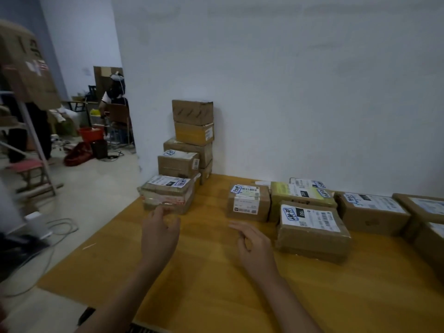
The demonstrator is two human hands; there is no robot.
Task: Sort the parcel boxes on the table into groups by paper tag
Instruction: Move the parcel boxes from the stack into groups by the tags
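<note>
No grip yet: left hand (pixel 159 233) open, fingertips just short of the taped parcel (pixel 168 194) at the surface's (pixel 216 284) far-left corner; right hand (pixel 252 243) open, empty, beside the "150" parcel (pixel 312 233). Between placements, likely. Next: read a handwritten tag, pick from the right-hand cluster (pixel 300 195). Stack (pixel 192 138) crowds the left edge; bare room in the middle and near edge.

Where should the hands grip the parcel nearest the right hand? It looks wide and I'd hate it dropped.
Probably both hands, one on each short end of the flat taped parcel. It lies flat and broad, too wide for one palm. Its left and near sides are clear; other boxes crowd behind.
</note>
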